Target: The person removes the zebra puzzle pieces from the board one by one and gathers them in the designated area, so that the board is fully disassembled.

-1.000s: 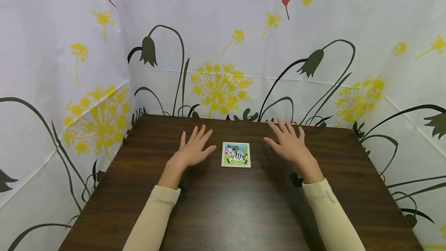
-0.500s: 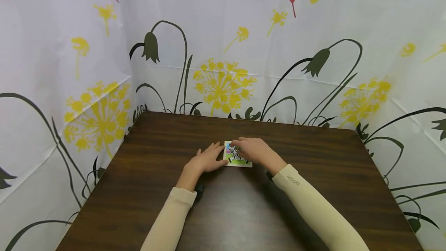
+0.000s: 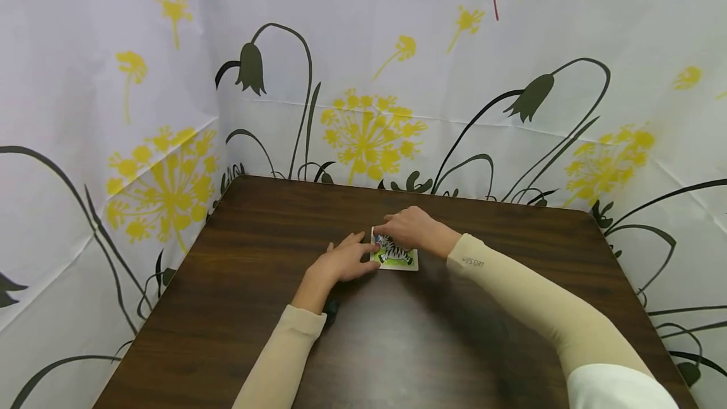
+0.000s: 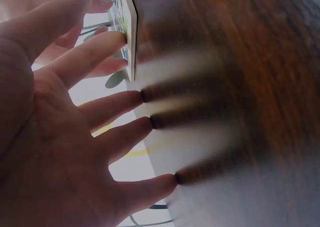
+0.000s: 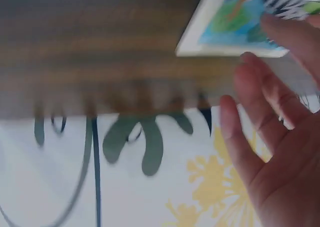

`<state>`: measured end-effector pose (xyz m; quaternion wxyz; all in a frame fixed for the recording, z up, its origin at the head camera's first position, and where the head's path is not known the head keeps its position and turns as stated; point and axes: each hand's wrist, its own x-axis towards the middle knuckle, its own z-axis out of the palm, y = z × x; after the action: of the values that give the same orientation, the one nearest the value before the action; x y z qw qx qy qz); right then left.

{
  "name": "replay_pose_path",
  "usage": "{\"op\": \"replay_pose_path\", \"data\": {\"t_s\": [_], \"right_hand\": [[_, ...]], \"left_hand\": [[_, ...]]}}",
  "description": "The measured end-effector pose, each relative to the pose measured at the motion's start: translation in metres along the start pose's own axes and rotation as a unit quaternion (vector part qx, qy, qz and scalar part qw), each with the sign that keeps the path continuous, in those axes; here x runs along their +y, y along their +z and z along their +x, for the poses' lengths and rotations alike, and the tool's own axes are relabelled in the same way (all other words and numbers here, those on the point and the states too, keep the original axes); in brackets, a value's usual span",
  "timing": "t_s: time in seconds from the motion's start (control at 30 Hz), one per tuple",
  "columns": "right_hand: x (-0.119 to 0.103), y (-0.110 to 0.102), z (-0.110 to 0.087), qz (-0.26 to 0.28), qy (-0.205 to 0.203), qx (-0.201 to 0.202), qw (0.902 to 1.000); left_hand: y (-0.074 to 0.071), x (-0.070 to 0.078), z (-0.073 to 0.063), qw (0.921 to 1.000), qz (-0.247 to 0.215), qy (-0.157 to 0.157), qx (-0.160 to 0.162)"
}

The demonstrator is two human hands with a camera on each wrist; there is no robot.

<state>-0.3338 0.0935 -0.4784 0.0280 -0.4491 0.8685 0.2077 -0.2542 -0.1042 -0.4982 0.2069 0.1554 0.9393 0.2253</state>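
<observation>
A small square zebra picture puzzle (image 3: pixel 399 262) with a pale border lies flat on the table, partly covered by both hands. My left hand (image 3: pixel 342 262) is at its left side, thumb and index fingertip at the border. In the left wrist view, the other left fingers (image 4: pixel 122 139) spread out straight, tips down on the tabletop. My right hand (image 3: pixel 419 230) comes over the puzzle from the right, a fingertip near its far left corner. The right wrist view shows its thumb (image 5: pixel 290 37) over the picture and its other fingers loosely bent, past the board's edge.
The dark wood table (image 3: pixel 255 346) reaches back to a white curtain (image 3: pixel 363 11) printed with yellow and green flowers. Beneath the left wrist a dark band (image 3: pixel 331 311) shows.
Both hands have come inward from either side of the puzzle to touch or cover it. Over the last half second, the right hand has shifted slightly toward its far side.
</observation>
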Motion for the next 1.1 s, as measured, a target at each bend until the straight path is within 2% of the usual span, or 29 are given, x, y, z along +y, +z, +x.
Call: {"op": "replay_pose_path", "data": {"t_s": [0.1, 0.2, 0.4, 0.53, 0.73, 0.9, 1.1], "right_hand": [[0.005, -0.004, -0.001, -0.043, -0.026, 0.004, 0.9987], [0.009, -0.008, 0.000, -0.064, -0.046, 0.004, 0.9969], [0.015, -0.011, 0.003, -0.059, -0.066, -0.036, 0.9955], [0.018, -0.011, 0.003, -0.057, -0.068, -0.043, 0.9952], [0.022, -0.009, 0.003, -0.057, -0.070, -0.037, 0.9952], [0.025, -0.008, 0.004, -0.048, -0.067, -0.029, 0.9962], [0.027, -0.003, 0.002, -0.032, -0.070, -0.021, 0.9968]], "left_hand": [[-0.001, 0.001, 0.000, 1.0000, -0.001, 0.000, -0.001], [0.000, -0.001, 0.003, 1.0000, -0.007, 0.000, -0.002], [0.012, -0.010, 0.017, 0.9997, -0.017, -0.002, -0.015], [0.018, -0.012, 0.024, 0.9998, -0.008, -0.009, -0.016], [0.010, -0.004, 0.015, 0.9994, 0.022, -0.021, -0.018], [0.001, -0.001, 0.005, 0.9995, 0.027, -0.016, 0.009], [0.001, 0.002, 0.009, 0.9976, 0.060, -0.018, 0.029]]}}
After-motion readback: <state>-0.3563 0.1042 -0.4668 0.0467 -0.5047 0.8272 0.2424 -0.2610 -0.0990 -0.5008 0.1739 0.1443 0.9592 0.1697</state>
